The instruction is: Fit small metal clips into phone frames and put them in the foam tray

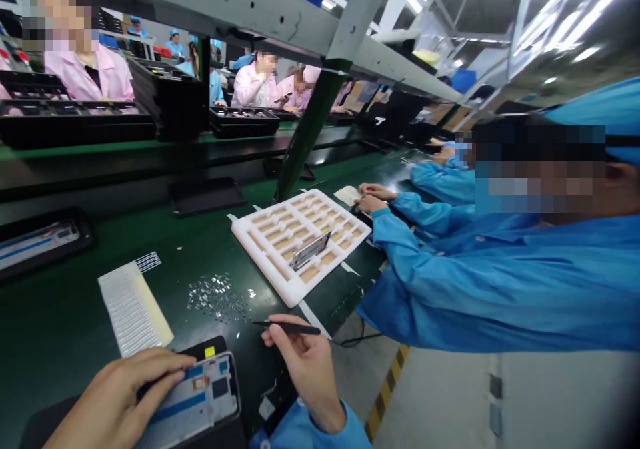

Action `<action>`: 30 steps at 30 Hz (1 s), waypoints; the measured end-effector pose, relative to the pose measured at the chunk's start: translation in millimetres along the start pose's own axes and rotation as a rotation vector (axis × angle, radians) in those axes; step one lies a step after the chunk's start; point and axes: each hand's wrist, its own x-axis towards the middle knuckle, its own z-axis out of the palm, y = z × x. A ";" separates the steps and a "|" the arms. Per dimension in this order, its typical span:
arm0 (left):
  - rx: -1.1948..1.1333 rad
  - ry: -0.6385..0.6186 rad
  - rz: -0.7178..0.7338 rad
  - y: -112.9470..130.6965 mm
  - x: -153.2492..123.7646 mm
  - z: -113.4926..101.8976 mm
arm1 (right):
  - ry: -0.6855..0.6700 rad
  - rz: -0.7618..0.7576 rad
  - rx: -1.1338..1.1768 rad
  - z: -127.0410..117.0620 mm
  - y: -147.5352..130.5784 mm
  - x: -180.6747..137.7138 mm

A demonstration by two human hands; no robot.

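My right hand (307, 365) is closed on a pair of black tweezers (295, 327), pinched between thumb and fingers. Their tips point left, beside a scatter of small shiny pieces (215, 295) on the green table. Lower left, my left hand (120, 395) grips the upper edge of a phone frame (200, 402), its thumb and fingertips at that edge. The frame is silver-grey with blue strips and sits in a black holder (235, 422) bearing a yellow tag (209, 351). A sheet of thin strips (133, 305) with a yellowish edge lies just beyond my left hand.
A white foam tray (270, 279) with compartments stands ahead, one phone frame (311, 250) upright in it. A black tray with another phone frame (40, 245) lies left. An empty black tray (206, 195) is farther back. A blue-sleeved co-worker (450, 262) sits right; a green post (310, 129) rises behind.
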 end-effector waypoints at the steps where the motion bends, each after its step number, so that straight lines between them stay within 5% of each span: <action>1: -0.038 -0.039 -0.056 4.1 2.8 0.1 | -0.044 -0.006 0.019 0.0 -6.6 -3.8; 5: -0.132 -0.208 -0.204 19.8 9.3 1.0 | -0.283 -0.019 0.099 10.8 -31.2 -19.8; 10: -0.122 -0.247 -0.237 28.9 7.8 2.1 | -0.460 0.006 0.046 34.7 -39.4 -28.3; 30: -0.086 -0.191 -0.208 27.1 7.1 10.9 | -0.424 -0.040 -0.093 42.4 -34.9 -26.7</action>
